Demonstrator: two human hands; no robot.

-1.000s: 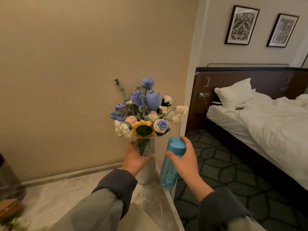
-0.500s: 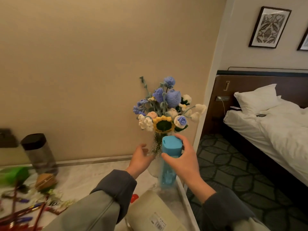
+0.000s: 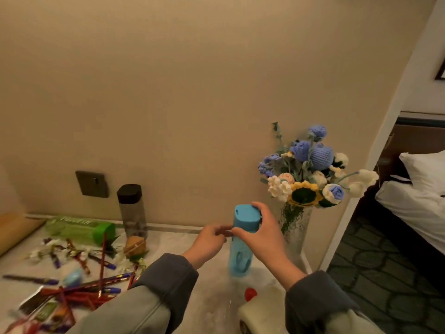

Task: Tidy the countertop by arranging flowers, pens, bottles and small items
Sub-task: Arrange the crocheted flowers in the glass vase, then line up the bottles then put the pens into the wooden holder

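A blue bottle (image 3: 241, 247) stands upright on the marble countertop (image 3: 212, 292), and my right hand (image 3: 262, 233) grips it near the cap. My left hand (image 3: 210, 238) hovers just left of the bottle with loosely curled fingers, holding nothing. A glass vase (image 3: 295, 231) of crocheted flowers (image 3: 310, 174) stands at the counter's right corner, behind the bottle. A dark-capped grey bottle (image 3: 132, 213) stands by the wall. Several pens and pencils (image 3: 96, 283) lie scattered at the left, with loose white flowers (image 3: 48, 247).
A green box (image 3: 79, 229) lies by the wall near a wall switch (image 3: 92, 184). A small brown object (image 3: 134, 245) and a red item (image 3: 250, 293) rest on the counter. A beige box (image 3: 262, 317) sits near me. The counter edge drops to patterned carpet (image 3: 385, 273); a bed (image 3: 419, 196) lies right.
My left hand let go of the vase, which now stands in the corner. My right hand lowered the blue bottle onto the counter. The view swung left, revealing the pens and bottles.
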